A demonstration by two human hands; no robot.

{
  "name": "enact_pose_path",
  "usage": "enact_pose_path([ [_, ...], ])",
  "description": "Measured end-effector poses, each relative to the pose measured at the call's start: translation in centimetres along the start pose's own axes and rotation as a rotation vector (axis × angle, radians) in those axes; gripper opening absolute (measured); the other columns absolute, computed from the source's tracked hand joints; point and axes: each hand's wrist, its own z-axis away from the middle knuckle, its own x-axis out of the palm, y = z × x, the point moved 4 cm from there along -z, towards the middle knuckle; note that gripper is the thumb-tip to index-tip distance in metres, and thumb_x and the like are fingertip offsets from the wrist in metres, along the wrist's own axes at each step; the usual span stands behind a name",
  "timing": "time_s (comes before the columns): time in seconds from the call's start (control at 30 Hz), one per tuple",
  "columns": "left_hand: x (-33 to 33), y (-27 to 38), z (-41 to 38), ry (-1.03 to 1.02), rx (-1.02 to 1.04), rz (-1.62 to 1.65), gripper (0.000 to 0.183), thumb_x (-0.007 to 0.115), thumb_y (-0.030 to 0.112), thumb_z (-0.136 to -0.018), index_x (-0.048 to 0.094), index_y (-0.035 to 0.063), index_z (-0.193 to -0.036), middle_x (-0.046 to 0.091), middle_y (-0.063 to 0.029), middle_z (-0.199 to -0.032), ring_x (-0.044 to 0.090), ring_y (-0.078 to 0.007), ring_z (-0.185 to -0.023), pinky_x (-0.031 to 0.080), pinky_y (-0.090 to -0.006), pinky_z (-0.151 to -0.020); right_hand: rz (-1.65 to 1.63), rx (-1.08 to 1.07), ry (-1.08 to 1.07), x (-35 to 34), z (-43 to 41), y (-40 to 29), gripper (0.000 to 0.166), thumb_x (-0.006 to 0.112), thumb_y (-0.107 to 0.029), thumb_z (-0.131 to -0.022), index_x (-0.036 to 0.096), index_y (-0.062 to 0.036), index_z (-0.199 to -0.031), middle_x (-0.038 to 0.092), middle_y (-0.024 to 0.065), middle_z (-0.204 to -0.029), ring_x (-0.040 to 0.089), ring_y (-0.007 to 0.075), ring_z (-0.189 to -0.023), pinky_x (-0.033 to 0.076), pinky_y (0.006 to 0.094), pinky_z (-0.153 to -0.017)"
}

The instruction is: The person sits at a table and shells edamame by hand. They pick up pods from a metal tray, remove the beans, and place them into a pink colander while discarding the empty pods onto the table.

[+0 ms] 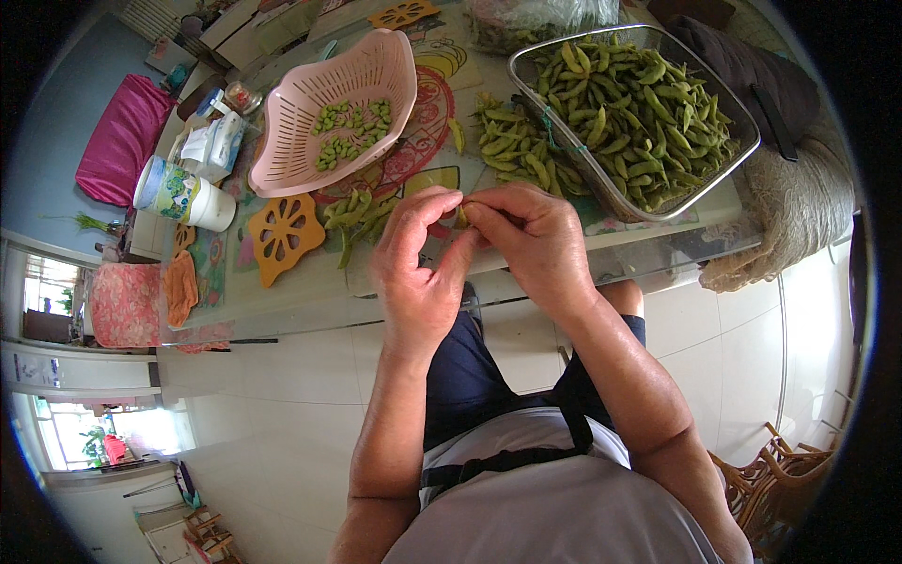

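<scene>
My left hand (pixel 423 264) and my right hand (pixel 539 233) meet fingertip to fingertip above the table's near edge. Pinched between them is a soybean pod (pixel 461 216), mostly covered by the fingers. Just left of my left hand lie several green pods (pixel 356 213). Beyond my right hand a loose heap of pods (pixel 514 144) rests against a metal mesh basket (pixel 673 213), which is piled with more green pods (pixel 634 120). A pink slotted plastic basket (pixel 285 151) stands at the far left, with shelled green beans (pixel 352 127) on its bottom.
Left of the pink basket are a paper cup (pixel 187 194), a tissue pack (pixel 215 144) and a lidded jar (pixel 243 97). A yellow cut-out trivet (pixel 285 236) and an orange cloth (pixel 181 287) lie nearer. Beige netting (pixel 796 204) hangs over the table's right edge. A rattan chair (pixel 775 479) stands behind right.
</scene>
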Motion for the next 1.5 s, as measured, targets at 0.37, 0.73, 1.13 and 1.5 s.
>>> enact_pose_path([
  [0.37, -0.4, 1.0, -0.2, 0.120, 0.157, -0.354, 0.028, 0.080, -0.010, -0.091, 0.076, 0.0044, -0.115, 0.076, -0.0126, -0.122, 0.072, -0.0306, -0.108, 0.057, -0.0407, -0.094, -0.008, 0.092, -0.020, 0.1, 0.1, -0.1, 0.015, 0.081, -0.008, -0.104, 0.084, 0.0044, -0.114, 0.076, 0.0054, -0.097, 0.072, 0.0113, -0.084, 0.058, 0.0265, -0.076],
  [0.73, 0.3, 1.1, -0.1, 0.077, 0.044, -0.246, 0.023, 0.082, -0.010, -0.090, 0.078, 0.0010, -0.111, 0.080, -0.0126, -0.108, 0.079, -0.0304, -0.092, 0.062, -0.0388, -0.082, 0.056, -0.078, 0.004, -0.1, -0.1, -0.1, 0.013, 0.081, -0.005, -0.101, 0.086, 0.0023, -0.112, 0.076, 0.0082, -0.095, 0.072, 0.0164, -0.087, 0.057, 0.0302, -0.078],
  [1.13, 0.0, 0.5, 0.0, 0.053, -0.017, -0.196, 0.022, 0.085, -0.007, -0.092, 0.079, -0.0005, -0.112, 0.082, -0.0142, -0.109, 0.080, -0.0276, -0.092, 0.064, -0.0363, -0.082, -0.078, 0.055, 0.022, 0.0, -0.2, 0.5, 0.013, 0.084, -0.008, -0.100, 0.087, 0.0004, -0.109, 0.081, 0.0075, -0.094, 0.072, 0.0140, -0.086, 0.057, 0.0300, -0.078],
  [1.5, -0.2, -0.4, -0.2, -0.012, -0.093, -0.028, 0.016, 0.082, -0.006, -0.098, 0.081, -0.0034, -0.114, 0.083, -0.0115, -0.109, 0.078, -0.0178, -0.094, 0.062, -0.0305, -0.086, -0.198, 0.139, -0.008, -0.2, -0.3, 0.3, 0.013, 0.081, -0.007, -0.105, 0.086, 0.0024, -0.112, 0.083, 0.0036, -0.096, 0.073, 0.0076, -0.086, 0.060, 0.0249, -0.078],
])
